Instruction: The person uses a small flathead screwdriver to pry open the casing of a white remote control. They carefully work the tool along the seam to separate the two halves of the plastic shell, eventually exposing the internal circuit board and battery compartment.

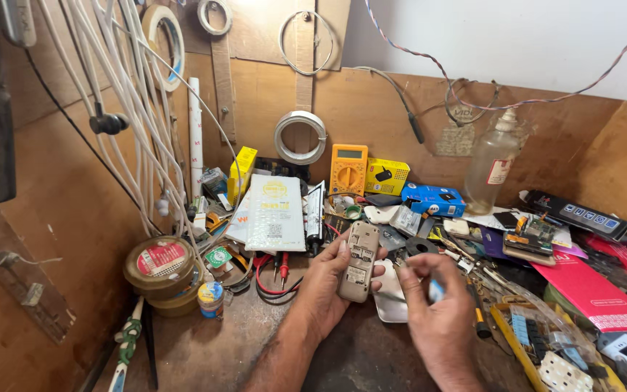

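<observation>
The small mobile phone is already stripped at the back: its cover is off and the bare battery bay faces up, so the opening-up looks done, while whatever goes on inside seems barely begun. The left hand has fingers and thumb wrapped firmly round the handset, holding it upright over the middle of the workbench. The right hand is just beside it, fingertips pinched shut on a small tool with a blue end (a screwdriver, I would guess, though most of it is hidden), its tip close to the phone's right side. A pale back cover or similar plate lies on the bench between the two hands.

Along the bench's left edge stand a stack of round tins and a little bottle, with white cables hanging down the plywood wall above. Toward the back edge a white printed packet leans, red and black probe leads curl in front of it, and a yellow multimeter stands upright beside a yellow box and a blue box. A clear plastic bottle stands further right. At the right edge lie a bare circuit board, a red booklet and a yellow parts tray. The nook is boxed in by brown board, with rolls of tape pinned up.
</observation>
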